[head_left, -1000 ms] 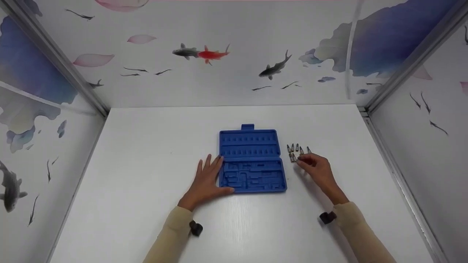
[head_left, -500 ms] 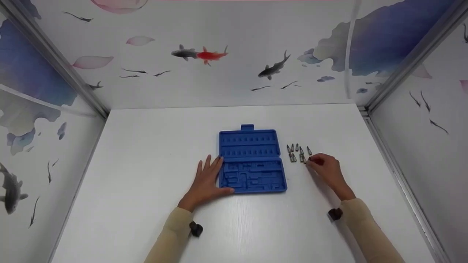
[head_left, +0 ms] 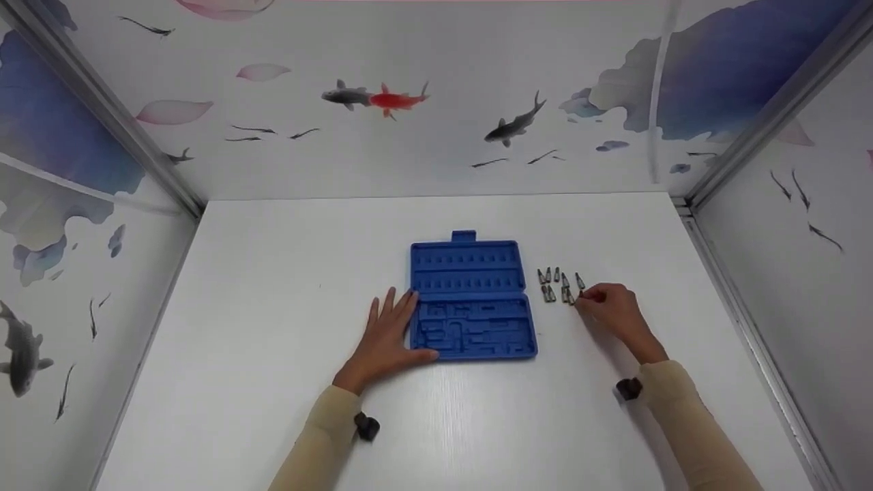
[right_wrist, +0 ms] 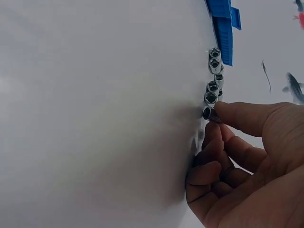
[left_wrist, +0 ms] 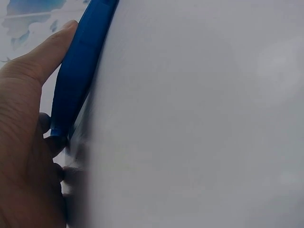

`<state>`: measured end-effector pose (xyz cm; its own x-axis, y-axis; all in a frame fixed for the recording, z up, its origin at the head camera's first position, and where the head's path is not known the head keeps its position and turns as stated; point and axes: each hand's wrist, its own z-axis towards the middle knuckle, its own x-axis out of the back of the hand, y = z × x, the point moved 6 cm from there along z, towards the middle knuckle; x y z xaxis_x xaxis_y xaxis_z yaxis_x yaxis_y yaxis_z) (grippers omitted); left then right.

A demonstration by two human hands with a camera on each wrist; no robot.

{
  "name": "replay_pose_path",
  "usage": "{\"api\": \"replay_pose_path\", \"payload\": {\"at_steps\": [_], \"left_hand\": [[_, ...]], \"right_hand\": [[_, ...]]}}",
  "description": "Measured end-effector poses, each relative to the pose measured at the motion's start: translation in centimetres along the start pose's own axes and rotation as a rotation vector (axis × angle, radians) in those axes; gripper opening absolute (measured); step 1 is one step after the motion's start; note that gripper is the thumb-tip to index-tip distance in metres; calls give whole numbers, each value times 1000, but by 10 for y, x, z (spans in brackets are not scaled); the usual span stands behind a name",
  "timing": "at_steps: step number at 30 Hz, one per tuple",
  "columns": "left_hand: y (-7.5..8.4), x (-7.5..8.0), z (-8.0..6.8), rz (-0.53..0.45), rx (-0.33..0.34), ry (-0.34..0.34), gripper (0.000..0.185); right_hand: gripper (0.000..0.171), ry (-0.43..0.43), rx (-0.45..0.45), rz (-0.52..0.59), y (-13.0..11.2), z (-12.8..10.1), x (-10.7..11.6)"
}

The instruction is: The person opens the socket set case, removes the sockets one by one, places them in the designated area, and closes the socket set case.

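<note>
I pinch a small metal socket [right_wrist: 210, 114] at the near end of the sockets [head_left: 560, 285] right of the blue case [head_left: 470, 300] with my right hand [head_left: 610, 307]. My left hand [head_left: 385, 337], fingers spread, steadies the case. Next, I judge, comes a clean lift.

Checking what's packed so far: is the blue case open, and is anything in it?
Open and empty: the blue case lies flat, both halves showing bare slots. The sockets stand outside, to its right.
</note>
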<state>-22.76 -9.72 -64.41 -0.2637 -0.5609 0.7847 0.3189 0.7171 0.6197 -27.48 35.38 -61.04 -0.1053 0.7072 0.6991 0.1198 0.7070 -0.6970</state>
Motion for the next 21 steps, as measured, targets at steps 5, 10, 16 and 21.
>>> {"api": "replay_pose_path", "payload": {"at_steps": [5,10,16,21], "left_hand": [[3,1,0,10,5,-13,130],[5,3,0,-1,-1,-7,129],[3,2,0,1,0,-6,129],[3,2,0,0,-2,-4,129]], "right_hand": [[24,-3,-25,-16,1,1,3],[24,29,-26,-14,-1,1,4],[23,73,-27,-29,-3,0,3],[24,84,-41,-37,-3,0,1]]}}
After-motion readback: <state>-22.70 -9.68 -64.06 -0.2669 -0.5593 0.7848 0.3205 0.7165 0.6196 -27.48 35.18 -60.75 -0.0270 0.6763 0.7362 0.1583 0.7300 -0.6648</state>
